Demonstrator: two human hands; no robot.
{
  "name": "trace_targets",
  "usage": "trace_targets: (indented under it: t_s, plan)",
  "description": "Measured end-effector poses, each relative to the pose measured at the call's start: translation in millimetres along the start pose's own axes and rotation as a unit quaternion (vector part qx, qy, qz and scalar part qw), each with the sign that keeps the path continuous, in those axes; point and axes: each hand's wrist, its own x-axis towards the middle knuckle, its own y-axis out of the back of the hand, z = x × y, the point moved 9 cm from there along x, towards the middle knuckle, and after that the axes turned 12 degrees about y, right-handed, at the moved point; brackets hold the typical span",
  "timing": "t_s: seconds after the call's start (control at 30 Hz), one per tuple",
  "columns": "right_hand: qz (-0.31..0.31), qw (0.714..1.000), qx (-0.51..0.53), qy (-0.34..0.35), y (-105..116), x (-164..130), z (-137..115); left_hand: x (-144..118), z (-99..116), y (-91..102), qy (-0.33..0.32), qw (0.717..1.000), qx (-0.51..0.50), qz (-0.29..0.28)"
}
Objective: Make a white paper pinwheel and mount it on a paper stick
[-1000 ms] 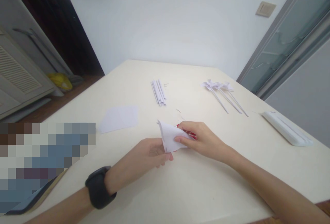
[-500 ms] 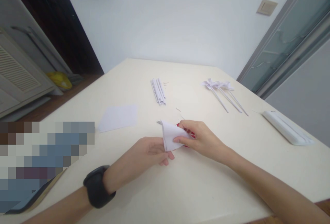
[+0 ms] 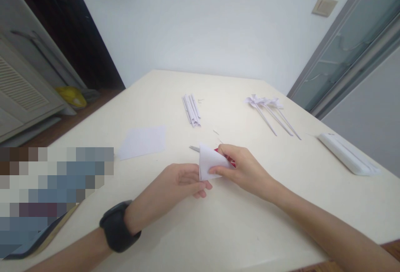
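My right hand [image 3: 240, 163] pinches a folded sheet of white paper [image 3: 210, 162], thumb on the near face and fingers over its far side. My left hand [image 3: 184, 181] is loosely curled around the paper's left lower corner. Its fingers pass behind the sheet, the thumb lies by the bottom corner, and part of the fingers is hidden. On the table just behind the paper lie scissors with grey blades [image 3: 194, 149] and red handles [image 3: 232, 162], largely covered by the paper and my right hand.
A flat white sheet [image 3: 143, 142] lies on the left of the table [image 3: 218, 230]. Several rolled paper tubes [image 3: 191, 110] sit farther back, near small scraps [image 3: 216, 132]. Paper pinwheels on sticks [image 3: 265, 105] lie at the back right. A white package [image 3: 346, 154] rests near the right edge.
The folded sheet has tilted slightly, its top corner shifting right and up and its left edge straightening, so more of the scissor blades shows. Both hands have barely moved.
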Motion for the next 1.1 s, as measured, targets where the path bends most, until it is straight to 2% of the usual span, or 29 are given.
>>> trace_targets:
  t_s: [0.37,0.53,0.73,0.93,1.1]
  plan:
    - [0.015,1.000,0.011,0.000,2,-1,-4,0,3,3.1,-0.014,1.000,0.007,0.017]
    - [-0.022,0.995,0.100,0.006,0,1,-4,-3,4,7.8,-0.022,0.999,0.020,0.036]
    - [-0.065,0.962,0.263,-0.018,1,2,5,-5,7,7.6,-0.028,0.999,0.009,0.029]
    - [-0.102,0.947,0.303,-0.025,-6,1,7,-5,7,7.8,-0.023,0.999,0.009,0.030]
    - [-0.092,0.947,0.306,-0.026,-4,0,9,-5,7,6.3,-0.026,0.999,-0.002,0.022]
